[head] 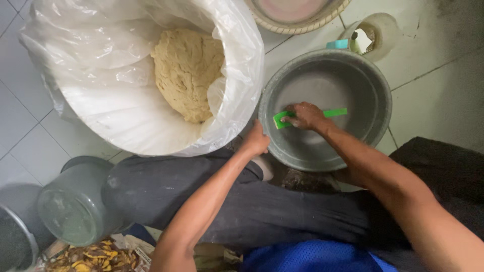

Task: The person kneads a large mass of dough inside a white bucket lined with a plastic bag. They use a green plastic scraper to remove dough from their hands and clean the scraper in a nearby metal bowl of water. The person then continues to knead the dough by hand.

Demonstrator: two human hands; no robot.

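My right hand (306,116) is inside a grey metal basin (373,108) and grips a flat green scraper (337,113) pressed against the basin's inner wall. On the basin's near left rim, my left hand (256,141) clasps the edge. Left of the basin stands a large white bin lined with clear plastic (101,55), holding a big lump of beige dough (187,70).
A grey-green lidded jar (73,204) lies on its side at lower left, beside a dark round container (15,242) and a heap of peels (93,258). A woven-rimmed tray (297,17) and a floor drain hole (370,35) are at the top. My legs fill the foreground on the tiled floor.
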